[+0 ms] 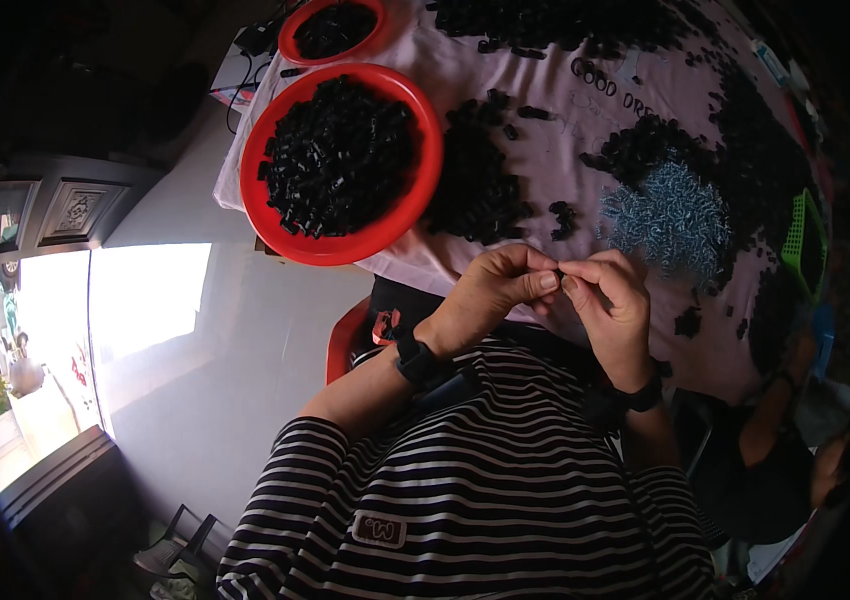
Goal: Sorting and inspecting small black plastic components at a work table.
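Observation:
My left hand and my right hand meet at the near edge of the cloth-covered table, thumbs and forefingers pinched together. Between the fingertips is a small black piece, mostly covered, so its exact kind is unclear. Just beyond my fingers lies a little cluster of black parts. To the right of it is a heap of bluish-silver screws. A loose pile of black plastic parts spreads beyond my left hand, beside a red basin filled with similar black pieces.
A second red basin with black parts stands farther back. More black parts cover the far side and right of the pink cloth. A green basket sits at the right edge. Below it another person's arm shows.

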Available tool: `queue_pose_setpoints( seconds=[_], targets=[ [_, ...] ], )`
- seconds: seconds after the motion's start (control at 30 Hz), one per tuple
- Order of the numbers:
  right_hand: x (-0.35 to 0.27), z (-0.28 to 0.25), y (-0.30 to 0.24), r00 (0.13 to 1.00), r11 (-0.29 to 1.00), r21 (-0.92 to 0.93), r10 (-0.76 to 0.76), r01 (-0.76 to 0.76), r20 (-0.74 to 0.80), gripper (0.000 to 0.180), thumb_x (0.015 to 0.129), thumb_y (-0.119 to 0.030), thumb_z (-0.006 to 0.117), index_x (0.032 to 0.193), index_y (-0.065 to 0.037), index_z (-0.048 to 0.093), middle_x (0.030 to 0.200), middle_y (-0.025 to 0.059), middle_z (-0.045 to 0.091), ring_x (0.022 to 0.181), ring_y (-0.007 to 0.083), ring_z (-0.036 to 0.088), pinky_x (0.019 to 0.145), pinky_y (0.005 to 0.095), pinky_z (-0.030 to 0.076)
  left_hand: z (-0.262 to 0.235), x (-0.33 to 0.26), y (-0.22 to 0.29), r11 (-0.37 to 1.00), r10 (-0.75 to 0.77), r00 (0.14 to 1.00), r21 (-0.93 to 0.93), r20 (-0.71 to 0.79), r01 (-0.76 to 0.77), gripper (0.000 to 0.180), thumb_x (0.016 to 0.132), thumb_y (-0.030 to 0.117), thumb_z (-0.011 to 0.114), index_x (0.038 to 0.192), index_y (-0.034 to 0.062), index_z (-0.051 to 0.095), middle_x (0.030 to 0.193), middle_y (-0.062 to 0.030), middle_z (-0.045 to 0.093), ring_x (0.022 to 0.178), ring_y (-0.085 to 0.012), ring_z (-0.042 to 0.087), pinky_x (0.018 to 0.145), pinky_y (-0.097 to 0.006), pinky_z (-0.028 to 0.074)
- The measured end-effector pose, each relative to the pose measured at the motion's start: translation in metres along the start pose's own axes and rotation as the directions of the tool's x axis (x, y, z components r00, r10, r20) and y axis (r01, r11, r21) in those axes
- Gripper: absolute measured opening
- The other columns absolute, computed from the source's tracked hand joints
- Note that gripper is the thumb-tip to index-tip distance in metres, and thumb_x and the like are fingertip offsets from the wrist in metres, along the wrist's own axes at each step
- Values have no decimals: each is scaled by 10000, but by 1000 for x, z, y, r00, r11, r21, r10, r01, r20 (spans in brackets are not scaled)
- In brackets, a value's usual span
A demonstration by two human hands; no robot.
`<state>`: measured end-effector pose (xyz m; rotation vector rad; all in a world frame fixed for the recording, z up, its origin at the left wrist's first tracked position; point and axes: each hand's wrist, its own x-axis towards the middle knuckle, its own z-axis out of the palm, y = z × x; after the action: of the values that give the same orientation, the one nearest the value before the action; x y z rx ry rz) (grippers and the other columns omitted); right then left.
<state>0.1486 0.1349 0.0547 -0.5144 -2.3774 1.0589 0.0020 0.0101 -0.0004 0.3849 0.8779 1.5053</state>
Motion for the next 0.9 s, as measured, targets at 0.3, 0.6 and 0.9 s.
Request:
queue_pose_setpoints(
  seconds=[0.3, 0.6, 0.9],
  targets=[
    [4, 1, 31, 999, 999, 15, 45, -45, 5, 298, 868, 32, 753, 1156, -45, 759, 935, 29, 668, 864, 182, 602, 805, 303, 473, -6, -3, 4, 1000, 0, 1000, -9, 18, 0, 242, 983, 204, 733, 1103, -1, 686, 946, -27, 697, 840, -107, 658, 793, -263, 568],
    [14, 19, 70, 951, 778, -548, -273, 306, 143, 258, 882, -62, 661, 1113, -139, 747, 921, -3, 612, 872, 177, 637, 868, 380, 377, -10, -8, 1, 994, -108, 986, 33, 129, 105, 231, 981, 188, 734, 1114, 4, 690, 976, -24, 712, 876, -102, 679, 805, -257, 577],
    [13, 12, 50, 955, 810, -517, -292, 277, 54, 215, 908, -77, 704, 1116, -130, 720, 970, 10, 639, 893, 213, 613, 884, 381, 378, -7, -9, 1, 995, -91, 993, -41, 70, 94, 242, 985, 148, 720, 1162, -13, 686, 998, -52, 716, 894, -137, 685, 851, -281, 574]
  ],
)
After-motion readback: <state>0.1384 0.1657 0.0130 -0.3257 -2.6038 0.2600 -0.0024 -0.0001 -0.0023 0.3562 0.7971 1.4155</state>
